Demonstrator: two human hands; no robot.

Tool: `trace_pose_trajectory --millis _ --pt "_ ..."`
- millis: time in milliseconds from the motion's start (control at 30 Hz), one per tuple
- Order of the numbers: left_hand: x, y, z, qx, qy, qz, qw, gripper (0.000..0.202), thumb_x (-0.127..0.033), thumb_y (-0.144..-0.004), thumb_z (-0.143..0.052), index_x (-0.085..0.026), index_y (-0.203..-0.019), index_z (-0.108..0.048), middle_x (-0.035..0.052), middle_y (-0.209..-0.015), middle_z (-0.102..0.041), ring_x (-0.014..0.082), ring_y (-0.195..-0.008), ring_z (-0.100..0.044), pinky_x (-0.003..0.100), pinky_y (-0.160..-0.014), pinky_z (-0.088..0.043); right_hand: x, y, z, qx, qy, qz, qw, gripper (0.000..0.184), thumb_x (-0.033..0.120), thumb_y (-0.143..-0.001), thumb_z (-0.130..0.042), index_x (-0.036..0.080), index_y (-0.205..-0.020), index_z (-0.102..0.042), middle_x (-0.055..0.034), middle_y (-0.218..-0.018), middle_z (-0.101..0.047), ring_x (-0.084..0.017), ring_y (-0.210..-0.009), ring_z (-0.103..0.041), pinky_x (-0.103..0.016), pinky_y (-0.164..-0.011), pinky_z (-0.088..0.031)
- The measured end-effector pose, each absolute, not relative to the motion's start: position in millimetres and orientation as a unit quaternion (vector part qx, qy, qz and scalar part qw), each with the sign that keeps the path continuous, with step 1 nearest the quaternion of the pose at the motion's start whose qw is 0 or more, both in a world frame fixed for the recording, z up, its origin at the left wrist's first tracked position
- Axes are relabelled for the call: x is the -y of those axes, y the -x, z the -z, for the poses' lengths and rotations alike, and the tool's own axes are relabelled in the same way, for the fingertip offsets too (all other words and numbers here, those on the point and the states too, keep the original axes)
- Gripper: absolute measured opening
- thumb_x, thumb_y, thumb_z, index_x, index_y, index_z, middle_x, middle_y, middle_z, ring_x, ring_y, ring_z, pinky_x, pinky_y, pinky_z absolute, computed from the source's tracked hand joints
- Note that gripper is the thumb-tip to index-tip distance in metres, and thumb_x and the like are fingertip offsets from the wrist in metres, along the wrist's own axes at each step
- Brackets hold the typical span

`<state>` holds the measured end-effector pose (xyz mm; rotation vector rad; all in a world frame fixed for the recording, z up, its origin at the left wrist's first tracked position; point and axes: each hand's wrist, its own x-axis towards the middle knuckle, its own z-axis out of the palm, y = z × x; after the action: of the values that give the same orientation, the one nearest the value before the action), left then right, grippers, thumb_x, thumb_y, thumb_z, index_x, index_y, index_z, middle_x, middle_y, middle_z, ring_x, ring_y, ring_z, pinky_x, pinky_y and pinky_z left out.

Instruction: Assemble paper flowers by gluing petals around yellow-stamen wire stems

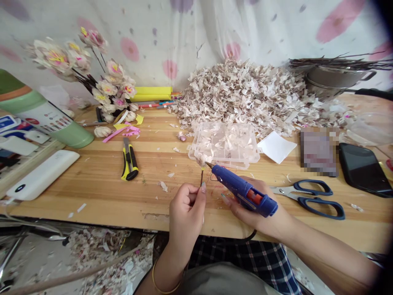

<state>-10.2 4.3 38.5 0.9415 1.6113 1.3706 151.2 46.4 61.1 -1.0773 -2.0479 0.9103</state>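
Note:
My left hand (188, 209) pinches a thin dark twig stem (202, 178) that stands upright. At its top is a small pale flower (204, 159) with a bit of yellow under it. Wrapped in my right hand (258, 211) is a blue hot glue gun (238, 186), its metal nozzle at the base of the flower. I cannot tell whether the nozzle touches it. Just behind the flower lies a clear divided plastic box (227, 141) with pale petals in it.
A large heap of pale petals (245, 96) covers the back. Scissors (310, 196) and a phone (364, 170) lie at right. A yellow utility knife (129, 160), green bottle (49, 110) and white power bank (43, 175) are at left, near finished flowers (115, 88).

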Motion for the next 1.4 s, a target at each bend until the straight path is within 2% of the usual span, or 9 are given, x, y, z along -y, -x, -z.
trace_pose_trajectory --millis 267,433,600,767,1067,1167,1300,1367,1400 --pt "-5 17 -33 -0.626 -0.391 -0.541 0.402 0.033 -0.046 -0.086 -0.064 -0.02 -0.069 -0.051 -0.0093 -0.041 -0.042 0.0068 -0.036 -0.032 0.018 -0.037 -0.025 -47 -152 -65 0.79 0.337 -0.354 0.369 0.017 0.02 -0.079 -0.063 0.022 -0.067 -0.051 0.0001 -0.064 -0.056 -0.015 -0.057 -0.055 -0.028 -0.054 -0.044" --pt "-2 25 -44 -0.631 -0.351 -0.585 0.37 0.032 -0.042 -0.084 -0.067 -0.019 -0.067 -0.05 -0.01 -0.039 -0.041 0.0049 -0.034 -0.031 0.015 -0.036 -0.023 -50 -147 -70 0.696 0.391 -0.442 0.408 0.018 0.03 -0.081 -0.065 0.022 -0.07 -0.053 0.0027 -0.058 -0.052 -0.011 -0.049 -0.047 -0.024 -0.045 -0.039" --pt "5 47 -54 -0.641 -0.318 -0.624 0.313 0.029 -0.038 -0.082 -0.07 -0.019 -0.069 -0.052 -0.01 -0.039 -0.045 0.0047 -0.032 -0.035 0.013 -0.033 -0.028 -75 -119 -78 0.681 0.414 -0.506 0.331 0.03 0.045 -0.081 -0.066 0.021 -0.069 -0.052 0.004 -0.057 -0.049 -0.011 -0.052 -0.047 -0.024 -0.05 -0.041" --pt "16 61 -63 -0.636 -0.311 -0.668 0.23 0.024 -0.033 -0.081 -0.071 -0.019 -0.072 -0.054 -0.0104 -0.037 -0.046 0.0052 -0.03 -0.038 0.013 -0.032 -0.028 -116 -54 -78 0.761 0.44 -0.43 0.205 0.026 0.045 -0.08 -0.065 0.02 -0.073 -0.057 0.0025 -0.069 -0.06 -0.012 -0.062 -0.055 -0.026 -0.063 -0.046" --pt "28 67 -66 -0.645 -0.295 -0.675 0.203 0.026 -0.032 -0.076 -0.075 -0.018 -0.07 -0.054 -0.0106 -0.037 -0.046 0.0052 -0.031 -0.038 0.013 -0.032 -0.029 -152 27 -55 0.798 0.471 -0.348 0.142 0.03 0.047 -0.075 -0.072 0.017 -0.079 -0.066 -0.0091 -0.085 -0.072 -0.023 -0.075 -0.066 -0.029 -0.063 -0.047" --pt "29 70 -62 -0.643 -0.305 -0.673 0.202 0.024 -0.032 -0.08 -0.073 -0.018 -0.072 -0.054 -0.0105 -0.038 -0.047 0.0053 -0.031 -0.039 0.013 -0.032 -0.03 -147 16 -60 0.808 0.466 -0.326 0.156 0.039 0.051 -0.072 -0.075 0.015 -0.086 -0.068 -0.0114 -0.092 -0.072 -0.023 -0.082 -0.067 -0.029 -0.069 -0.049" --pt "27 72 -59 -0.642 -0.309 -0.668 0.215 0.024 -0.033 -0.081 -0.072 -0.019 -0.074 -0.054 -0.0105 -0.039 -0.047 0.0057 -0.032 -0.04 0.013 -0.033 -0.031 -138 -24 -77 0.808 0.461 -0.307 0.201 0.054 0.052 -0.074 -0.075 0.014 -0.11 -0.065 -0.0133 -0.114 -0.067 -0.021 -0.094 -0.064 -0.029 -0.08 -0.049" --pt "26 70 -59 -0.643 -0.308 -0.665 0.221 0.025 -0.033 -0.081 -0.072 -0.019 -0.074 -0.054 -0.0104 -0.039 -0.048 0.0058 -0.032 -0.04 0.013 -0.032 -0.031 -135 -56 -86 0.807 0.443 -0.301 0.25 0.046 0.046 -0.079 -0.073 0.015 -0.112 -0.065 -0.0103 -0.109 -0.068 -0.017 -0.085 -0.064 -0.027 -0.074 -0.048" --pt "26 69 -60 -0.643 -0.307 -0.666 0.222 0.024 -0.033 -0.081 -0.072 -0.019 -0.073 -0.054 -0.0104 -0.039 -0.047 0.0057 -0.032 -0.04 0.013 -0.032 -0.03 -134 -74 -91 0.807 0.436 -0.295 0.269 0.034 0.04 -0.081 -0.071 0.016 -0.105 -0.068 -0.0078 -0.099 -0.069 -0.015 -0.077 -0.062 -0.027 -0.069 -0.047"
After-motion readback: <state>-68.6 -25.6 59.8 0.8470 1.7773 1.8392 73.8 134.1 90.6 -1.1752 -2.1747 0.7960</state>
